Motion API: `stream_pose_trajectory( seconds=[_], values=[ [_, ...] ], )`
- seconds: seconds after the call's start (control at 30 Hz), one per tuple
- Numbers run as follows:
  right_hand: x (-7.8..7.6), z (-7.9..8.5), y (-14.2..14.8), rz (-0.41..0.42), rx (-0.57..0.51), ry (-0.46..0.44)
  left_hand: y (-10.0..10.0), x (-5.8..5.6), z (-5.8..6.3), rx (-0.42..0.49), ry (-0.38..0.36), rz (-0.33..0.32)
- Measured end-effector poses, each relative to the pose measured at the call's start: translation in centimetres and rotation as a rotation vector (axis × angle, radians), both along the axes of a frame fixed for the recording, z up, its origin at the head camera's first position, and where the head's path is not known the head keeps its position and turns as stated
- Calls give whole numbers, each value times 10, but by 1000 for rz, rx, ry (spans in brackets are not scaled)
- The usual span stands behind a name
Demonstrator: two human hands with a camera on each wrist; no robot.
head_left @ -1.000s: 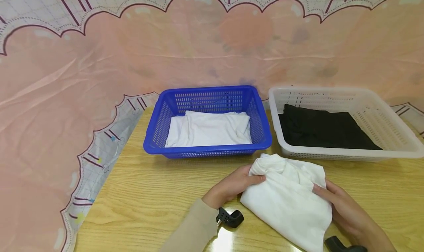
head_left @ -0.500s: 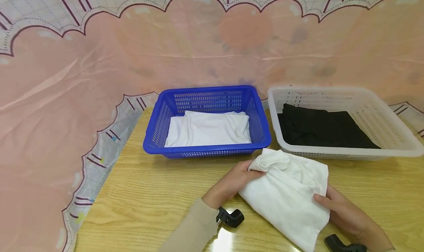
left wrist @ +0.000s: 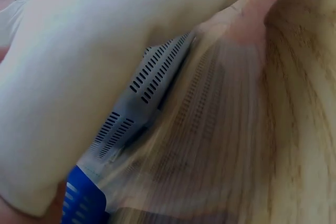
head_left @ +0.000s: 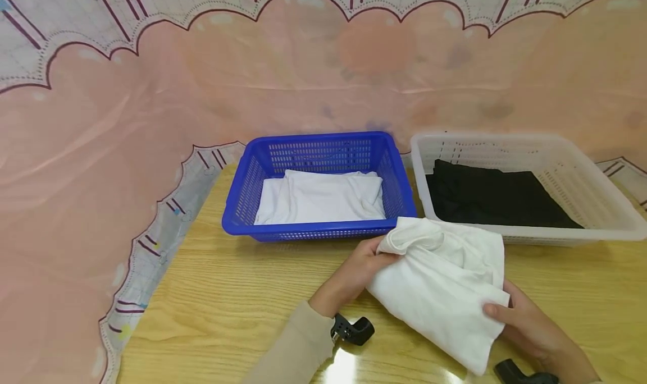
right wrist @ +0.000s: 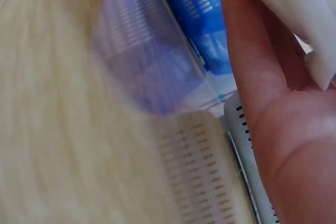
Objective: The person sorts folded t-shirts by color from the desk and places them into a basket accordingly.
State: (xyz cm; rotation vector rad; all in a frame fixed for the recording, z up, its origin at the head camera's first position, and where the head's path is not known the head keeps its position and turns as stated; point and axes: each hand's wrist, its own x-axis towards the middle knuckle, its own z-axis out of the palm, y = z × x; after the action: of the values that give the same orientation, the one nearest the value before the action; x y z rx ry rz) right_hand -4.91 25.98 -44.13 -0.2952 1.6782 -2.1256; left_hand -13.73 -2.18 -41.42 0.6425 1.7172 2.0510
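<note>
A folded white garment (head_left: 445, 283) is held up over the table, in front of the two baskets. My left hand (head_left: 360, 272) pinches its upper left corner, thumb on top. At its right side my right hand (head_left: 531, 322) grips the edge, thumb in front and fingers hidden behind. The garment's top edge overlaps the blue basket's near rim in the head view. Pale fabric (left wrist: 94, 77) fills much of the left wrist view. In the right wrist view, the palm of my right hand (right wrist: 283, 135) shows beneath the fabric (right wrist: 302, 6).
A blue basket (head_left: 303, 229) with folded white clothes (head_left: 328, 196) stands at the back middle. Right beside it, a white basket (head_left: 596, 233) holds folded black clothes (head_left: 495, 199). A patterned pink curtain (head_left: 323, 75) hangs behind the wooden table (head_left: 212, 305).
The white garment has moved up and away from me, toward the baskets, its lower end now lifted into view. Both hands keep their hold, and the right thumb has shifted along the edge.
</note>
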Motion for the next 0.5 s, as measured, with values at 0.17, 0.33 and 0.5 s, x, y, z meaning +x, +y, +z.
stream_pose_trajectory(
  seconds=[0.17,0.33,0.5],
  values=[
    [3,10,-7,-73,145,-28,1,0,-1,-13,53,10],
    [2,15,-21,-120,84,105,-6,1,13,-114,103,66],
    [1,15,-27,-165,12,120,-15,3,29,-221,146,81]
  ],
)
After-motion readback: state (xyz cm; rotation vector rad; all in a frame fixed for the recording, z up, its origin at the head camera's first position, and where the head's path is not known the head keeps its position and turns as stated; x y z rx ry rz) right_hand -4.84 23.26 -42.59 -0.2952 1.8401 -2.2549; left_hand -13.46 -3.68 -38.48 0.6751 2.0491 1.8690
